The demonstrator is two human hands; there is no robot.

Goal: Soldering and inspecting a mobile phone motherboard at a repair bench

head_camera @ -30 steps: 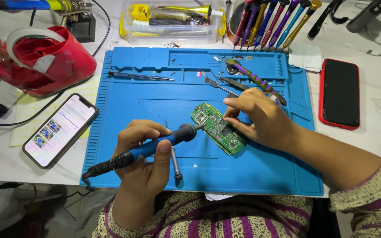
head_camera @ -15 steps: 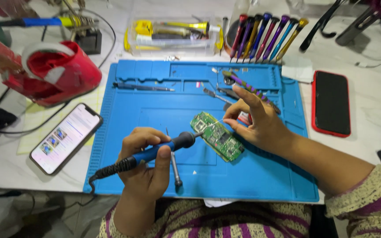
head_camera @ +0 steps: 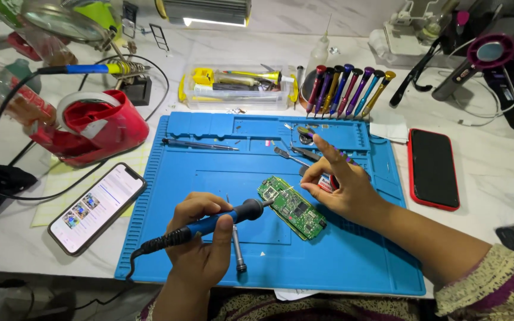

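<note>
Left hand (head_camera: 200,252) grips the blue-handled soldering iron (head_camera: 209,224), tip at the green circuit board (head_camera: 291,207); right hand (head_camera: 343,190) pinches a small red-white tube (head_camera: 326,182); soldering looks underway, unfinished.

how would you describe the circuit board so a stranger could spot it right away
Find the blue work mat in the middle of the table. Near its centre lies a small green circuit board, set diagonally between the two hands, the only green thing on the mat.

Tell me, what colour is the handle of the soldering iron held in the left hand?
Blue, with a black collar near the tip; the head view shows the soldering iron best.
</note>
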